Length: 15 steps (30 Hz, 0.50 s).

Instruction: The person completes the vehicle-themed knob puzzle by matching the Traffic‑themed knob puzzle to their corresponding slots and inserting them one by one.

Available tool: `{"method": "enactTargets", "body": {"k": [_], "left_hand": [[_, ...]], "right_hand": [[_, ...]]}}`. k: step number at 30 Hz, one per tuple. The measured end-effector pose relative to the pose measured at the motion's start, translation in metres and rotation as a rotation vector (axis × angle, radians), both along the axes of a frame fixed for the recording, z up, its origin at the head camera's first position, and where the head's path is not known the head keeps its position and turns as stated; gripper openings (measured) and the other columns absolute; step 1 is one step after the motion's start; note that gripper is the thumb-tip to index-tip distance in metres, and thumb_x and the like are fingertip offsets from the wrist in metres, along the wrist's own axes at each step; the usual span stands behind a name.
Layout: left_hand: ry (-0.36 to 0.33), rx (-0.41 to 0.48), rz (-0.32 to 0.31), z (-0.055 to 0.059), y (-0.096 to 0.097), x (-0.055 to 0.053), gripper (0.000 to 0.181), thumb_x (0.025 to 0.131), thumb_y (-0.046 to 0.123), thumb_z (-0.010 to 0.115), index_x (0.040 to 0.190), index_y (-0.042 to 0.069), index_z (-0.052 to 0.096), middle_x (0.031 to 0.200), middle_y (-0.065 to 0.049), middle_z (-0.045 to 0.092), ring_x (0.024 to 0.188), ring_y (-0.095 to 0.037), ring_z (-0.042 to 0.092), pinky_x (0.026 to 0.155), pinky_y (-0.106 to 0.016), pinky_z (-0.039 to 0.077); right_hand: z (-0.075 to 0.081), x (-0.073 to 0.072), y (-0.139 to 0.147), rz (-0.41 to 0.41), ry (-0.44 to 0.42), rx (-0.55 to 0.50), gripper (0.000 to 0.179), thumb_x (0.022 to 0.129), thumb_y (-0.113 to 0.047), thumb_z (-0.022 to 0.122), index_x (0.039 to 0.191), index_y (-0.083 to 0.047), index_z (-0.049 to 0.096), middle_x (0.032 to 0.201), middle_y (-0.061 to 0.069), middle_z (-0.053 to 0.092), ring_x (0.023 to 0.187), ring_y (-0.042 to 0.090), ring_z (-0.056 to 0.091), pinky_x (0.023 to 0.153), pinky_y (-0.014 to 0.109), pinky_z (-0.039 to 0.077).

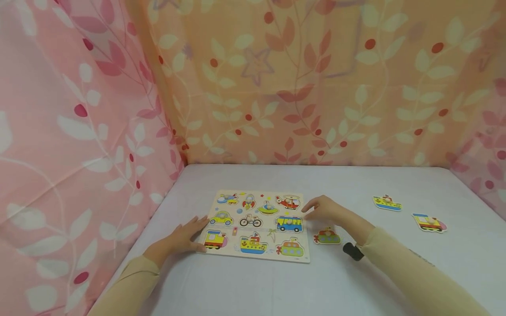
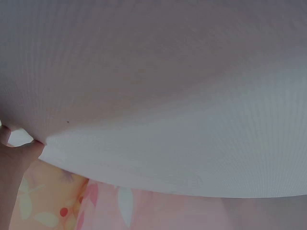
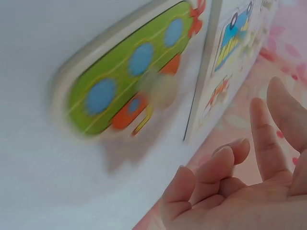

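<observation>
A wooden peg puzzle board (image 1: 233,230) with vehicle pictures lies on the white table. My left hand (image 1: 183,237) rests at its left edge, thumb by the train picture and fingers by the car. My right hand (image 1: 326,210) is over the board's right edge, beside the blue and yellow bus piece (image 1: 289,224). In the right wrist view its thumb and index finger (image 3: 266,143) are extended and apart, the other fingers loosely bent, holding nothing. Below that hand a green submarine piece (image 3: 127,72) with a round knob lies on the table, right of the board.
A boat piece (image 1: 387,203) and a train piece (image 1: 429,223) lie farther right on the table (image 1: 245,289). A black device (image 1: 353,251) sits at my right wrist. Patterned curtains (image 1: 253,109) stand behind the table and at its sides.
</observation>
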<state>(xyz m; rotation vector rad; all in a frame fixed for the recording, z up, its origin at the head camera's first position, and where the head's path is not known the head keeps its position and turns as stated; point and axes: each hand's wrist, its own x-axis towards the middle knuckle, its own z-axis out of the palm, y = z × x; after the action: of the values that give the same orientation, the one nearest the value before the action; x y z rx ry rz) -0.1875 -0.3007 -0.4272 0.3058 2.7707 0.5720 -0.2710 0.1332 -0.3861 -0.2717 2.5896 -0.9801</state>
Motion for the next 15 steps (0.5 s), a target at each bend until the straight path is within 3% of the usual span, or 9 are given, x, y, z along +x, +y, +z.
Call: {"method": "enactTargets", "body": {"k": [15], "left_hand": [[0.018, 0.000, -0.013, 0.001, 0.001, 0.001, 0.099, 0.075, 0.044, 0.080, 0.152, 0.008, 0.031, 0.158, -0.014, 0.024, 0.145, -0.042, 0.009, 0.108, -0.070, 0.004]], "right_hand": [[0.016, 0.011, 0.077, -0.053, -0.013, -0.080, 0.036, 0.089, -0.019, 0.071, 0.118, 0.001, 0.065, 0.138, 0.031, 0.044, 0.121, 0.049, 0.039, 0.098, 0.066, 0.034]]}}
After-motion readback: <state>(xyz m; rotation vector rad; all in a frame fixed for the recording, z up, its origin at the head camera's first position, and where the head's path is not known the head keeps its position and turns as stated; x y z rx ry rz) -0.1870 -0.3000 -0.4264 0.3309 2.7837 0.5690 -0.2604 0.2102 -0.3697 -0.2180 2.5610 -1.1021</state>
